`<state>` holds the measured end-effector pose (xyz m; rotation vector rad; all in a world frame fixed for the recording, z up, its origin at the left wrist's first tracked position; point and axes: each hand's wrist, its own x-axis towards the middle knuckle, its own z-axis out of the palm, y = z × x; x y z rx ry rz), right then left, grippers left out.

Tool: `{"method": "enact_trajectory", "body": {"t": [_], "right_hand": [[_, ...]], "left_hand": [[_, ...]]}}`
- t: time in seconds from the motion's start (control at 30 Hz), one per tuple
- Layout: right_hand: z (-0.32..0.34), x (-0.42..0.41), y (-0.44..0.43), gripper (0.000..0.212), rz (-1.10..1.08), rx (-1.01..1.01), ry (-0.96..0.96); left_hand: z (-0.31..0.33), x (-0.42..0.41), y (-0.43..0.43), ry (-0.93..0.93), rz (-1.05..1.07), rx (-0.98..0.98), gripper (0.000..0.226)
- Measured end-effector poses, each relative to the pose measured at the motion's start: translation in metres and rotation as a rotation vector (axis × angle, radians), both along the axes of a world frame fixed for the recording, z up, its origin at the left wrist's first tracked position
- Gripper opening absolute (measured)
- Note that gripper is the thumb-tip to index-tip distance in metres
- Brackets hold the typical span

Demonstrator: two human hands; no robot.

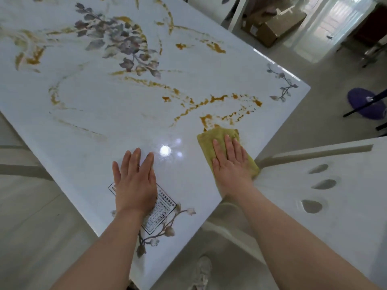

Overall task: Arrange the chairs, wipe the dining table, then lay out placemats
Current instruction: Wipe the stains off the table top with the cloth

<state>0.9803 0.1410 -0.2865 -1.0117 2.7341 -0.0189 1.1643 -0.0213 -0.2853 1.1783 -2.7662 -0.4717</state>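
Observation:
The glossy white dining table (pixel 109 114) has printed grey-purple flowers and streaks of orange-brown smears (pixel 211 107) across it. My right hand (pixel 230 162) lies flat with straight fingers on a folded yellow-green cloth (pixel 211 137), pressing it to the tabletop near the table's right edge, just below the smears. My left hand (pixel 135 178) rests flat and open on the tabletop near the front corner, partly covering a printed label (pixel 161 214). A white chair back (pixel 326 195) with teardrop cut-outs stands at the right, beside the table edge.
A cardboard box (pixel 278 26) sits on the floor at the back right. A purple mop head (pixel 364 103) with a dark handle lies on the floor to the right. My shoe (pixel 202 271) shows below the table's edge.

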Motion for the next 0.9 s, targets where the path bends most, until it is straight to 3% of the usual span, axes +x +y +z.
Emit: {"method": "enact_trajectory", "body": {"t": [0.13,0.37,0.57,0.7,0.9], "right_hand": [[0.002,0.017,-0.014,0.063,0.065,-0.017,0.003],[0.008,0.009,-0.038,0.061,0.422,-0.051,-0.035],[0.011,-0.057,-0.028,0.060,0.270,-0.029,-0.015],[0.007,-0.046,-0.038,0.056,0.128,-0.008,-0.035],[0.009,0.001,-0.075,0.059,0.436,-0.038,-0.015]], "left_hand": [[0.001,-0.002,0.004,0.015,0.029,-0.006,0.053],[0.000,-0.001,0.002,0.010,0.049,-0.029,0.053],[0.001,-0.001,0.002,-0.001,0.050,-0.022,0.056],[0.000,-0.002,0.002,-0.018,0.048,-0.023,0.055],[-0.001,-0.001,0.003,-0.013,0.067,-0.020,0.053]]}}
